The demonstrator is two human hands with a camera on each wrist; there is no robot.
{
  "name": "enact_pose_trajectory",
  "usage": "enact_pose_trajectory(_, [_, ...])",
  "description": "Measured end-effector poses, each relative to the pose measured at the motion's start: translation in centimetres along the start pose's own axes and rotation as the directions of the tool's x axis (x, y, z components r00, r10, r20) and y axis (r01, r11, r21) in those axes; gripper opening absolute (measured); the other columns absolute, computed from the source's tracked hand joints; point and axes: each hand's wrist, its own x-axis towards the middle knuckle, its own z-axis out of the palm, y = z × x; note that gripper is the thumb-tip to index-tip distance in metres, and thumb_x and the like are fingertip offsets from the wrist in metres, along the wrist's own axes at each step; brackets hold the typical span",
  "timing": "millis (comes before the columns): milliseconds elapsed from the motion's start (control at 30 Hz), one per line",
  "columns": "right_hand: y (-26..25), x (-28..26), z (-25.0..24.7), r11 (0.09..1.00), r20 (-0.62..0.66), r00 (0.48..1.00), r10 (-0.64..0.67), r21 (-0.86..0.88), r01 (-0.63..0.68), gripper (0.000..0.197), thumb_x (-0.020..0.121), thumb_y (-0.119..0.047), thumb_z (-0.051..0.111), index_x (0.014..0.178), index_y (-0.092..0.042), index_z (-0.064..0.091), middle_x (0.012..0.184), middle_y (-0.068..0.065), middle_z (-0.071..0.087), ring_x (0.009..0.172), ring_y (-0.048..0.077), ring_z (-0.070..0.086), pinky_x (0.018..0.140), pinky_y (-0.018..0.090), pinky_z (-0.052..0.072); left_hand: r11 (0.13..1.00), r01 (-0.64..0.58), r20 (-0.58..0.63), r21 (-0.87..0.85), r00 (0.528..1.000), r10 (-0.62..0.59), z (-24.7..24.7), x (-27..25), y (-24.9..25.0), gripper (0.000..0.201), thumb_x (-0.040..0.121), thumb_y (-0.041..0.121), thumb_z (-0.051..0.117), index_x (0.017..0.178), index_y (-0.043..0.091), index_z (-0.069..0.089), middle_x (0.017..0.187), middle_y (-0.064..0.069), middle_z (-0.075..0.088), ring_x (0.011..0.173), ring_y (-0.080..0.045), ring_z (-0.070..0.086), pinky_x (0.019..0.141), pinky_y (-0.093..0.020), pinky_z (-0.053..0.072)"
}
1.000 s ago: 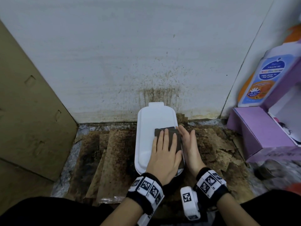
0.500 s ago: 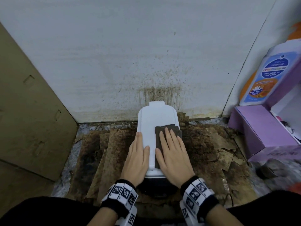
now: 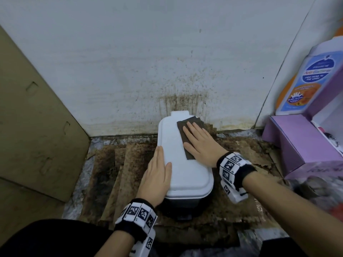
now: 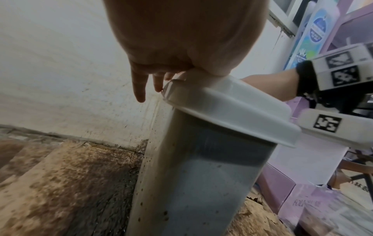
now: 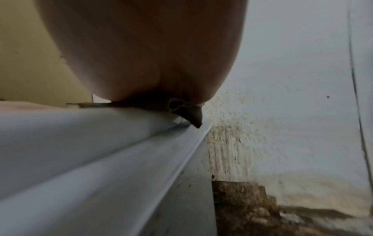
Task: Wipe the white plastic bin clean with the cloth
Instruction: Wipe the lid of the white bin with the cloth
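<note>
Head view: bin [image 3: 182,164] on stained cardboard [image 3: 118,175] (wall [image 3: 148,62] spattered).

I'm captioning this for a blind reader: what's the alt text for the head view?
A right hand presses a dark cloth flat on a white bin lid, while the left hand rests flat on the lid's left edge. The bin stands on stained cardboard against a spattered wall.

Lighting is dim, cool and even; its source cannot be located. A soft shadow lies under the bin [image 3: 182,175] at lower centre. The head view bends straight lines at its edges and smears at lower right. Both wrist views are soft, each with an underlit palm filling the top.
</note>
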Motion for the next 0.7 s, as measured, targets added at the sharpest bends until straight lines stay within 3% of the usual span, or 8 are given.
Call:
enact_pose_trajectory(200, [-4.0,-7.2,3.8,0.995,-0.227,0.973,0.05,0.091,-0.03,0.061,0.107,-0.046,0.023,0.16,-0.02,0.012,0.169,-0.003,0.001,0.155,0.012,-0.008,0.126,0.035,-0.002,1.0,-0.003,0.006,0.003,1.0,0.003,0.1,0.1,-0.1,0.064,0.108,0.044,0.02,0.162,0.024,-0.009,0.171,0.01,-0.007,0.156,-0.006,0.003,0.125,-0.03,0.013])
enact_pose_trajectory(333, [-5.4,-10.2,4.8,0.992,-0.205,0.977,0.063,0.122,-0.038,0.061,0.107,-0.048,0.022,0.161,-0.025,0.005,0.168,-0.01,-0.007,0.153,0.007,-0.016,0.125,0.033,-0.004,1.0,-0.018,-0.002,-0.016,1.0,0.018,0.3,0.1,-0.4,0.064,0.108,0.044,0.02,0.161,0.026,-0.011,0.17,0.012,-0.009,0.155,-0.003,0.002,0.123,-0.025,0.01])
enact_pose_trajectory(567, [-0.6,-2.5,0.7,0.995,-0.031,0.997,-0.069,-0.072,0.067,0.066,0.105,-0.052,0.018,0.161,-0.021,0.001,0.169,0.0,-0.009,0.155,0.015,-0.011,0.126,0.036,-0.004,1.0,-0.021,0.015,-0.007,1.0,0.021,0.2,0.2,-0.5,0.065,0.108,0.043,0.02,0.161,0.024,-0.012,0.17,0.012,-0.011,0.155,-0.002,0.0,0.122,-0.024,0.01])
enact_pose_trajectory(700, [2.1,2.8,-1.4,0.994,0.06,0.996,-0.072,-0.079,0.076,0.068,0.105,-0.053,0.019,0.16,-0.021,-0.004,0.168,0.001,-0.013,0.155,0.015,-0.013,0.125,0.036,-0.005,1.0,-0.02,0.033,0.009,0.999,0.02,0.0,0.3,-0.5,0.065,0.108,0.045,0.02,0.161,0.025,-0.012,0.17,0.013,-0.011,0.155,-0.002,0.0,0.119,-0.021,0.008])
